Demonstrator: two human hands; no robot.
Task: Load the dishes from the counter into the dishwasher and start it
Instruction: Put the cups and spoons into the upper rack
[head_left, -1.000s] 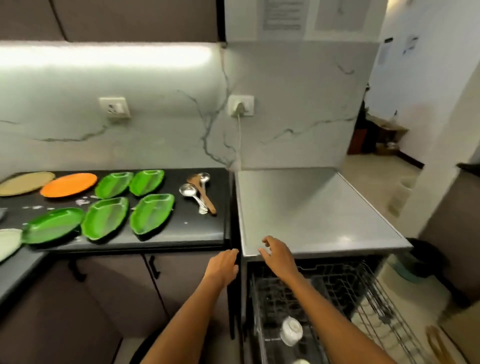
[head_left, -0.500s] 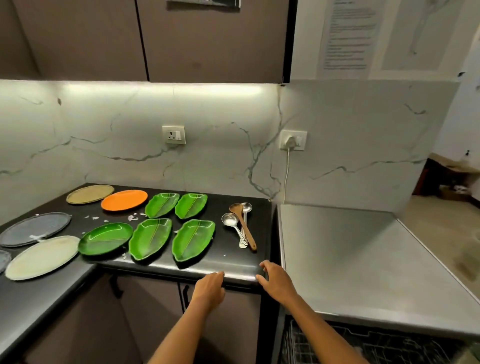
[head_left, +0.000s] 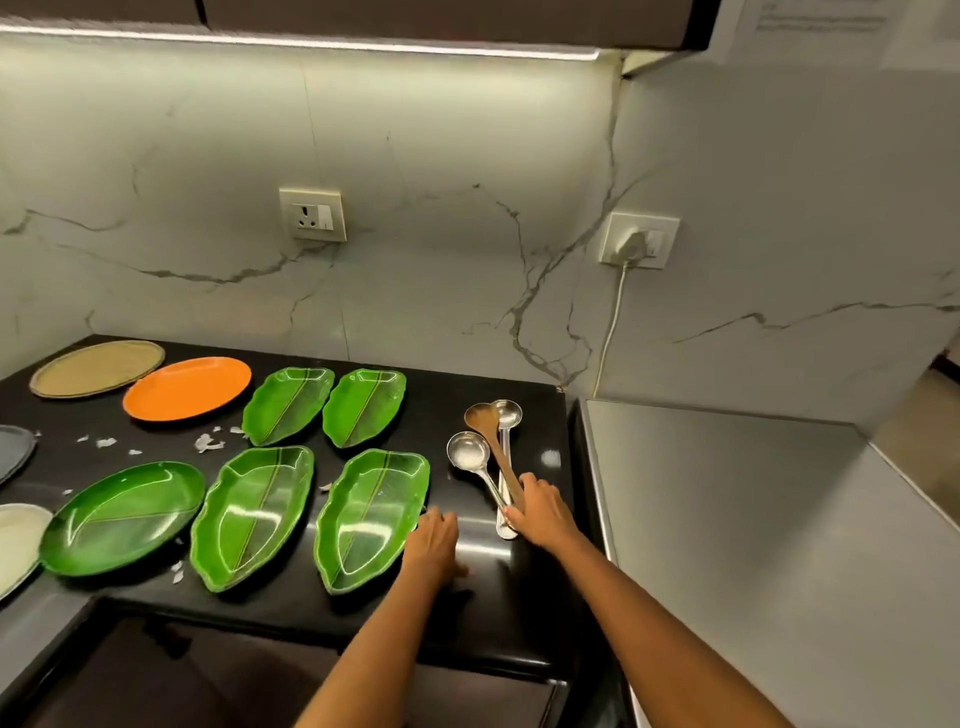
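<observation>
On the black counter (head_left: 467, 613) lie several green leaf-shaped plates; the nearest one (head_left: 371, 517) is beside my left hand (head_left: 434, 543). That hand lies flat on the counter, fingertips touching the plate's right rim. A wooden spoon (head_left: 485, 426) and two steel ladles (head_left: 467, 452) lie together to the right. My right hand (head_left: 537, 512) covers their handle ends, with fingers and thumb curled round them. An orange plate (head_left: 187, 387) and a tan round plate (head_left: 96, 368) sit at the back left.
The dishwasher's grey steel top (head_left: 769, 545) adjoins the counter on the right. Grey and cream plates (head_left: 15, 540) lie at the left edge. White scraps (head_left: 208, 443) are scattered between the plates. A plugged socket (head_left: 639, 241) with a hanging cord is on the marble wall.
The view swung left from the dishwasher rack to the counter. Both hands moved forward from the counter's front edge; the right reached the spoon handles, the left reached the nearest green plate.
</observation>
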